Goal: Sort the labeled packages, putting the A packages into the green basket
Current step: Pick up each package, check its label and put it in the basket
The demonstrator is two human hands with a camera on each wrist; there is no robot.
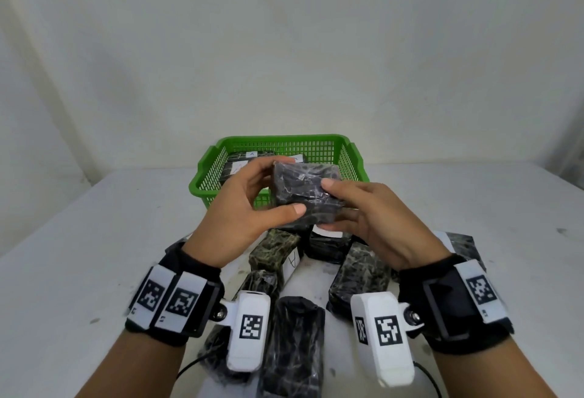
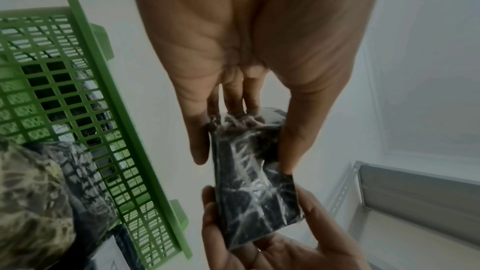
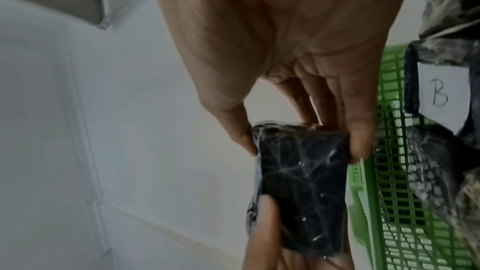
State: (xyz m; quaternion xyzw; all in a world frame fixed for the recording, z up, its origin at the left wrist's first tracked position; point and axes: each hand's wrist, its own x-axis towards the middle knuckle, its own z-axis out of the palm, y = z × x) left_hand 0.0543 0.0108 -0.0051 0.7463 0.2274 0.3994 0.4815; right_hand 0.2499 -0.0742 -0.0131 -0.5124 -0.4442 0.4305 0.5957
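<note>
Both hands hold one dark plastic-wrapped package (image 1: pixel 305 195) in the air, just in front of the green basket (image 1: pixel 284 138). My left hand (image 1: pixel 287 186) grips its left end between thumb and fingers. My right hand (image 1: pixel 328 205) grips the right end, thumb on top and fingers underneath. No label shows on the held package (image 2: pixel 257 192) in any view. In the left wrist view my left hand (image 2: pixel 241 151) pinches its end. From the right wrist, my right hand (image 3: pixel 303 147) pinches the package (image 3: pixel 298 192). Packages labelled A (image 1: pixel 249 157) lie inside the basket.
Several wrapped packages lie in a pile on the white table (image 1: pixel 94 239) under my wrists, one showing an A label (image 1: pixel 292 260). A package marked B (image 3: pixel 439 93) sits against the basket's wall (image 3: pixel 389 171). A white wall stands behind the basket.
</note>
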